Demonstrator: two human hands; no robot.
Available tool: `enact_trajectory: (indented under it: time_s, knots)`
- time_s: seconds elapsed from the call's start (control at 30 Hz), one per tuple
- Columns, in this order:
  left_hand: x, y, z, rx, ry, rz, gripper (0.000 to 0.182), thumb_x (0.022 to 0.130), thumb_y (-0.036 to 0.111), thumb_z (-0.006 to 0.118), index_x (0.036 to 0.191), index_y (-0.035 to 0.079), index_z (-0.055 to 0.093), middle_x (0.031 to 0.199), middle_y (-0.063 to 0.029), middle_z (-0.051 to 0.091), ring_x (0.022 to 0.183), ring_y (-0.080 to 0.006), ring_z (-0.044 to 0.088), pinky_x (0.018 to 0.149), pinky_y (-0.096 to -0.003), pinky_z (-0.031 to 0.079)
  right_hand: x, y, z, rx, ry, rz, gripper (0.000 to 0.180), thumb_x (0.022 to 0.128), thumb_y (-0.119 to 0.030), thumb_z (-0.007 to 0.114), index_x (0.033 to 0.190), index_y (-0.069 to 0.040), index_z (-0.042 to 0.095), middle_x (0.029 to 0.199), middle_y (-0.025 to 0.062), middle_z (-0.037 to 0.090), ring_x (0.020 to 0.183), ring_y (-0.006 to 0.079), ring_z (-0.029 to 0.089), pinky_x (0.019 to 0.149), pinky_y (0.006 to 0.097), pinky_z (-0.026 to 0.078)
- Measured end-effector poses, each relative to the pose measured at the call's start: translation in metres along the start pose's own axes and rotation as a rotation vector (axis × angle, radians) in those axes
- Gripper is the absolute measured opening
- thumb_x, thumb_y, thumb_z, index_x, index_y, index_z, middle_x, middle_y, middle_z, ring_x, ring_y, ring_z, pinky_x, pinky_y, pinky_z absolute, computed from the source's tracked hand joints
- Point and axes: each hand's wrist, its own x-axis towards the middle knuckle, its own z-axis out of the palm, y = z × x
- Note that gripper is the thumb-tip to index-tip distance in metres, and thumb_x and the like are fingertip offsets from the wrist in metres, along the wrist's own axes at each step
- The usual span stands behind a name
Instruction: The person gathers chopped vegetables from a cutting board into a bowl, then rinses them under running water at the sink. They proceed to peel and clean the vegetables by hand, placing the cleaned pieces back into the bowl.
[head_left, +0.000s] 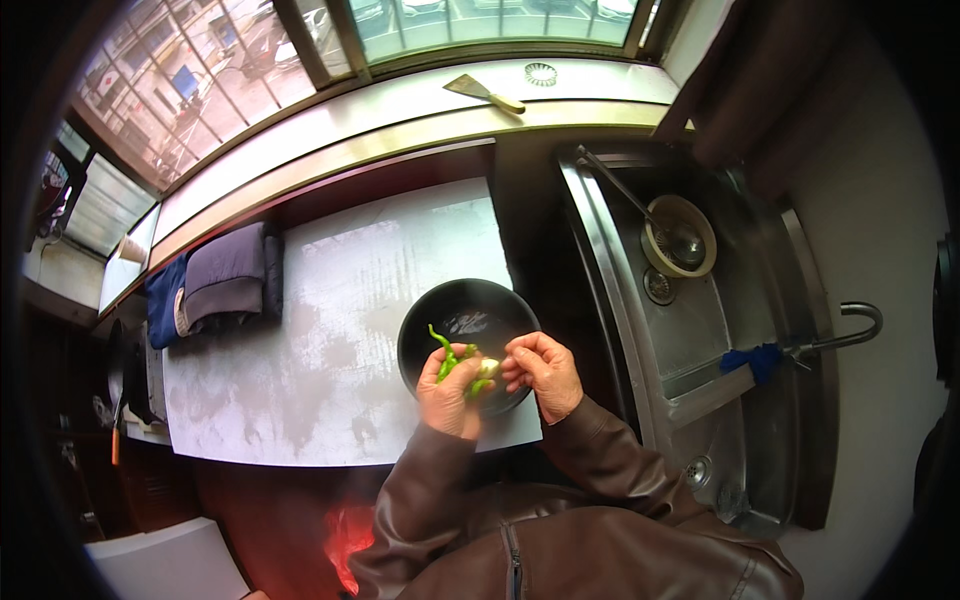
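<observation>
Several green chili peppers (445, 367) are in my left hand (451, 394), whose fingers are closed around them above a round black bowl (469, 300). A small pale piece (488, 367), perhaps the cut or seedy part of a pepper or a garlic clove, shows at my left fingertips. My right hand (547, 373) is just right of it over the bowl's right side, with its thumb and fingertips bent close together. Whether those fingertips pinch something small cannot be told. The bowl stands near the front right corner of a white tabletop (322, 390), and its lower part is partly hidden by my hands.
Folded dark clothes (225, 281) lie at the table's left. A scraper (487, 94) rests on the windowsill. At the right, a steel double sink (686, 330) holds a pale bowl (711, 234) with a ladle (622, 187); a faucet (847, 341) with blue cloth (752, 363) is beside it.
</observation>
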Motion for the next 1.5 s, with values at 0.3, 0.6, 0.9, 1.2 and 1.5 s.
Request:
enact_trajectory:
  time_s: [0.3, 0.6, 0.9, 1.2, 1.5]
  knots:
    - [-0.005, -0.010, -0.001, -0.058, -0.057, -0.004, 0.021, 0.083, 0.000, 0.065, 0.100, 0.009, 0.057, 0.095, -0.0055, 0.062, 0.078, -0.0189, 0.065, 0.058, -0.0298, 0.053, -0.002, 0.003, 0.001, -0.176, -0.029, -0.064, 0.009, 0.093, -0.011, 0.057, 0.097, -0.003, 0.061, 0.081, 0.0035, 0.063, 0.068, 0.0088, 0.060, 0.057, 0.0209, 0.048]
    - [-0.014, 0.034, -0.041, -0.098, 0.086, 0.259, 0.022, 0.082, -0.003, 0.063, 0.099, 0.010, 0.059, 0.092, -0.0081, 0.064, 0.075, -0.0191, 0.065, 0.056, -0.0298, 0.055, 0.006, 0.000, 0.000, -0.257, -0.076, -0.103, 0.010, 0.094, -0.012, 0.057, 0.096, -0.003, 0.061, 0.081, 0.0054, 0.064, 0.067, 0.0102, 0.060, 0.056, 0.0220, 0.050]
    - [0.054, -0.001, -0.145, 0.752, 0.502, 0.754, 0.019, 0.075, 0.002, 0.066, 0.094, 0.006, 0.063, 0.088, -0.0083, 0.064, 0.071, -0.0188, 0.063, 0.061, -0.0279, 0.052, 0.016, -0.002, 0.009, -0.550, -0.149, -0.084, 0.011, 0.093, -0.011, 0.057, 0.099, -0.002, 0.061, 0.082, 0.0045, 0.063, 0.070, 0.0095, 0.059, 0.059, 0.0222, 0.048]
    - [0.069, -0.021, -0.163, 1.546, 0.528, 0.953, 0.035, 0.068, 0.009, 0.068, 0.102, 0.012, 0.065, 0.117, -0.0151, 0.054, 0.112, -0.0358, 0.049, 0.091, -0.0483, 0.041, 0.035, -0.020, 0.016, -1.030, -0.290, -0.305, 0.022, 0.083, -0.010, 0.064, 0.101, 0.001, 0.061, 0.080, 0.0115, 0.063, 0.069, 0.0196, 0.062, 0.066, 0.0299, 0.050]
    - [0.052, -0.009, -0.159, 1.345, 0.336, 0.859, 0.069, 0.066, 0.018, 0.080, 0.130, 0.007, 0.053, 0.137, -0.0224, 0.044, 0.126, -0.0380, 0.044, 0.103, -0.0440, 0.038, 0.086, -0.008, 0.023, -1.597, -0.453, -0.460, 0.049, 0.079, -0.009, 0.065, 0.126, -0.007, 0.050, 0.111, 0.0192, 0.053, 0.095, 0.0380, 0.058, 0.078, 0.0445, 0.050]
